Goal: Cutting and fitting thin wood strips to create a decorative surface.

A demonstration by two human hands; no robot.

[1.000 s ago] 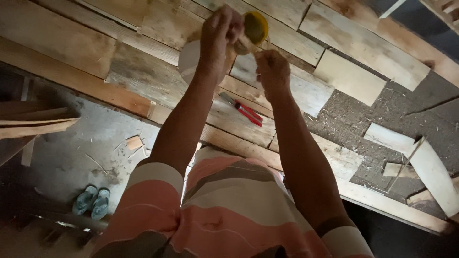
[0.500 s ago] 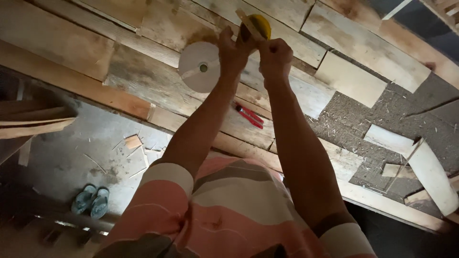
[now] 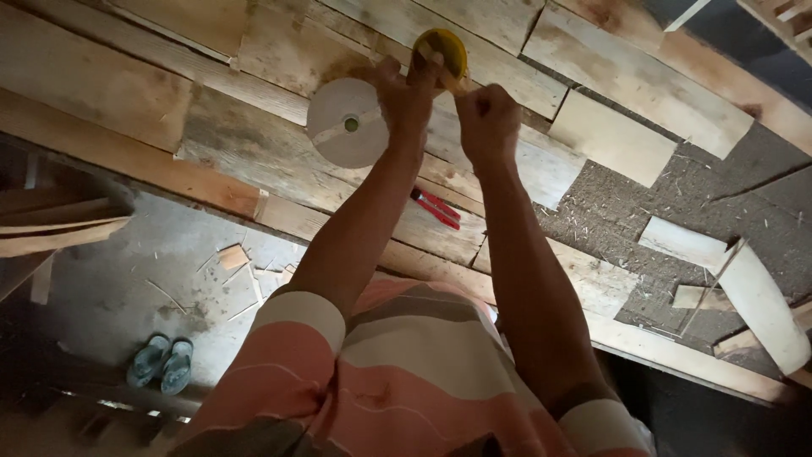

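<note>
Two hands work together above the plank surface: my left hand clamps the yellow tape measure, the grey disc at its nine o'clock; my right hand pinches its blade. Next comes a steady pull.

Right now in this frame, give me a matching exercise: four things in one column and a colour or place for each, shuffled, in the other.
Things:
1. round tool at the fingertips
2. flat disc
3. pliers
4. pair of sandals

Descriptions:
A. red handles, on the boards between the forearms
B. yellow, pinched by both hands
C. on the ground at lower left
D. pale grey, beside the left hand

Pairs: 1-B, 2-D, 3-A, 4-C
</note>
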